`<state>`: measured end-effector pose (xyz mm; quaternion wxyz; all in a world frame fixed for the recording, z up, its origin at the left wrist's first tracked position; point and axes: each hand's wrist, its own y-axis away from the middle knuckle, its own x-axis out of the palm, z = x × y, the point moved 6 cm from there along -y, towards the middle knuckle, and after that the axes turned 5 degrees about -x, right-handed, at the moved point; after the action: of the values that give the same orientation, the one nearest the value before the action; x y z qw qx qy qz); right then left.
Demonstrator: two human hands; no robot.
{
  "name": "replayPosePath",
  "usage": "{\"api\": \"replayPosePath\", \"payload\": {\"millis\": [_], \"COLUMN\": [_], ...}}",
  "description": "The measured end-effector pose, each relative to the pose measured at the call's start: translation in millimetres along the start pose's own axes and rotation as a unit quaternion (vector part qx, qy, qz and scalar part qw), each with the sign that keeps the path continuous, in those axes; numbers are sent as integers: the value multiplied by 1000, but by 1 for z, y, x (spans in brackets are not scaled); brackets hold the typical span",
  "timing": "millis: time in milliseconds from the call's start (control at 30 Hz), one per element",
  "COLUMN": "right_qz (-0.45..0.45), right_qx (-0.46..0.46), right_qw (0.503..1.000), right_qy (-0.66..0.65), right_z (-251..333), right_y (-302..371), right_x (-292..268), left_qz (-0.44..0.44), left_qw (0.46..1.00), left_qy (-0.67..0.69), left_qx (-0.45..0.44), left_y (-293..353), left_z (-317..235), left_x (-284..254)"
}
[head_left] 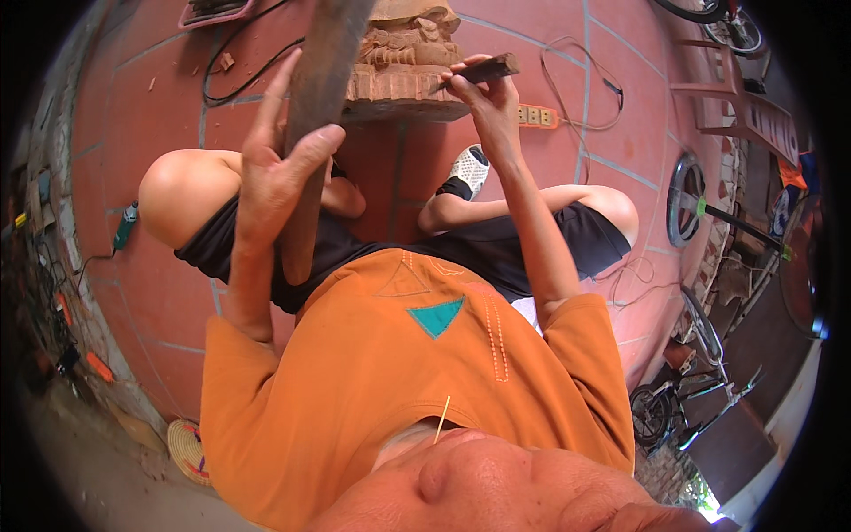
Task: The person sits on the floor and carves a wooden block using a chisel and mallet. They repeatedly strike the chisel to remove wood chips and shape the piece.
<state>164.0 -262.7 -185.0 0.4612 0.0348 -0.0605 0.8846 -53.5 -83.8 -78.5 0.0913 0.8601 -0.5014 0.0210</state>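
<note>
Holding a long wooden bar loosely, thumb across it, there's the left hand! The right hand pinches a dark-handled chisel, tip right at the base of the carved wooden figure, which sits ahead of the bent knees, above red floor tiles.

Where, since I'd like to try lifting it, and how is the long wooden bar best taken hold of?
The wooden bar is probably best held by its lower stretch, wrapping on from the person's right: it looks slimmer and bare there, while the left hand occupies the left side higher up. The upper end leaves the picture, so I can't judge it.
</note>
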Motion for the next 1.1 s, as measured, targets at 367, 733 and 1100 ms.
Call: {"api": "replayPosePath", "payload": {"millis": [367, 733, 1100], "right_qz": [-46, -46, -76], "right_qx": [4, -47, -85], "right_qw": [993, 997, 993], "right_qy": [-106, -47, 11], "right_z": [-22, -24, -23], "right_y": [21, 26, 24], "right_x": [3, 5, 9], "left_qz": [80, 224, 266], "left_qw": [982, 859, 792], "left_qy": [-172, -413, -475], "left_qx": [16, 203, 275], "left_y": [-38, -70, -88], "left_z": [-81, -110, -79], "left_x": [-1, 74, 81]}}
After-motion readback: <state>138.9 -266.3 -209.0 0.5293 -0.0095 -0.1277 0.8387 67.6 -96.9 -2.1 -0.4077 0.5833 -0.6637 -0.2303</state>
